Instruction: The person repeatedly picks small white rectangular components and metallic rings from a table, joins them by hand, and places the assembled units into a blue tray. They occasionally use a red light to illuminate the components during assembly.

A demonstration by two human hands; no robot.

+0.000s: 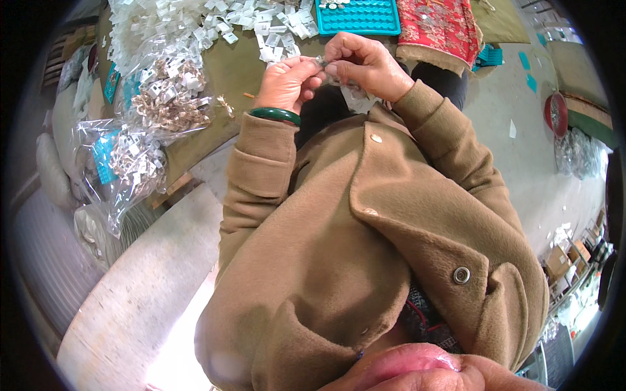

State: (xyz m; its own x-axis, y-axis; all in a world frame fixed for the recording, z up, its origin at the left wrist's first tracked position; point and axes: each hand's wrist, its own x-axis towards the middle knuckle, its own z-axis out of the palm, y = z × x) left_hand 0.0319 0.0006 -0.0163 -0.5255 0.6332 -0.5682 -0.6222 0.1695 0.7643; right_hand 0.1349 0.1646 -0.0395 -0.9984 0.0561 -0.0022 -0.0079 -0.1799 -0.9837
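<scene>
Both of my hands meet above my lap at the near edge of the table. My left hand (291, 83), with a green bangle (274, 116) at its wrist, is closed in a pinch. Fingertip to fingertip with it, my right hand (368, 65) pinches too. Between them is a tiny shiny piece (320, 62), too small to name and partly covered by the fingers. Some clear plastic shows under my right hand. Beyond my left hand lies a heap of small clear and white plastic pieces (228, 23).
Left on the table stand a clear bag of tagged brownish pieces (171, 98) and another bag of white-tagged pieces (137, 159). A teal ridged tray (358, 27) holds several small round pieces. Right of it lies a red floral cloth (435, 32). A red basin (556, 114) sits far right.
</scene>
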